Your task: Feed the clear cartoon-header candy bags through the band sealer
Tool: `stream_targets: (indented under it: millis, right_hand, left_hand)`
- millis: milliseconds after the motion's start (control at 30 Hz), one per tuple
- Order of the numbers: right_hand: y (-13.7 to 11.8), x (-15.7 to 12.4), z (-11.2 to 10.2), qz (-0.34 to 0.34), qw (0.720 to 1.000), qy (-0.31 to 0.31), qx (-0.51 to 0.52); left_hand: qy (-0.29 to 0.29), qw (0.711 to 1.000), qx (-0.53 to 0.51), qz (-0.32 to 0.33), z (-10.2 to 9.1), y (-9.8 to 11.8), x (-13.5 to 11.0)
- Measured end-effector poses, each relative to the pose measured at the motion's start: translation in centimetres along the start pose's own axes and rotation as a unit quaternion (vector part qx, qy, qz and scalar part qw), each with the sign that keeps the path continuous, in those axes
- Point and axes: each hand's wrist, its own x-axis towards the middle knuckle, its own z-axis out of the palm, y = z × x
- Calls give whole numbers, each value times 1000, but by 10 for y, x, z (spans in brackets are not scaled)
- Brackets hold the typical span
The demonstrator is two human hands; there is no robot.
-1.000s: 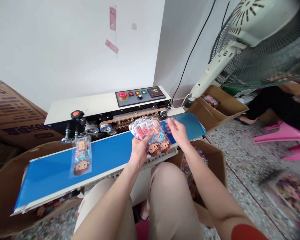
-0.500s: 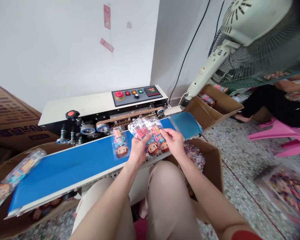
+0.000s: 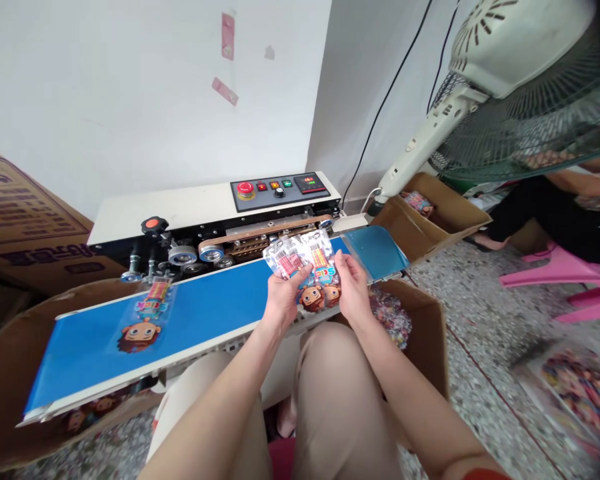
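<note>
My left hand (image 3: 283,293) is closed round a fanned bunch of clear packets (image 3: 286,259), printed with a cartoon face and bright lettering. On the bunch's right side, my right hand (image 3: 353,283) pinches the edge of the foremost packet (image 3: 321,270). Both hands are over the front edge of a blue conveyor belt (image 3: 215,290), just before the rollers of a band sealing machine (image 3: 195,213). A single packet (image 3: 145,317) of the same kind lies flat on the belt further left.
Cardboard boxes stand under the belt's left end (image 3: 10,373) and right side (image 3: 427,333). A pedestal fan (image 3: 430,133) leans in at right, near another person's dark-clad leg (image 3: 545,213) and a pink stool (image 3: 545,273). A bag of packets (image 3: 580,387) lies on the floor.
The lone packet on the belt has travelled left, and the one at the belt's left end has dropped out of sight. My hands still hold the bunch, the right one shifted slightly along the front packet.
</note>
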Motion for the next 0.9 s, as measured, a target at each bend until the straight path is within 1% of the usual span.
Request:
stream_targets:
  millis: [100, 200, 300, 400, 500, 567, 633, 700, 800, 900]
  right_hand:
    - [-2, -1, 3, 28, 999, -34, 6]
    - [-3, -2, 6, 43, 998, -36, 23]
    - [-3, 0, 4, 94, 993, -26, 67]
    - [-4, 3, -2, 135, 986, -55, 75]
    - [-6, 5, -8, 142, 984, -102, 37]
    - [-7, 5, -11, 140, 984, -107, 5]
    - [-7, 3, -12, 137, 986, -98, -9]
    - [-8, 2, -12, 137, 986, -92, -3]
    - [-8, 0, -11, 148, 983, -102, 23]
    - [-10, -1, -11, 158, 979, -119, 47]
  left_hand:
    - [2, 1000, 1, 0, -1, -1, 0]
    - [18, 1000, -3, 2, -2, -2, 1]
    - [26, 1000, -3, 11, -3, -1, 1]
    - [19, 999, 23, 24, -3, 1, 1]
    - [-9, 998, 59, 13, -2, 3, -1]
    - [-13, 998, 67, 14, -2, 3, -2]
    - [-2, 997, 66, 29, -1, 3, -2]
    - [-4, 997, 68, 37, -2, 2, 0]
    - [-28, 996, 78, 32, -3, 1, 1]
    - [-21, 997, 72, 23, -3, 1, 2]
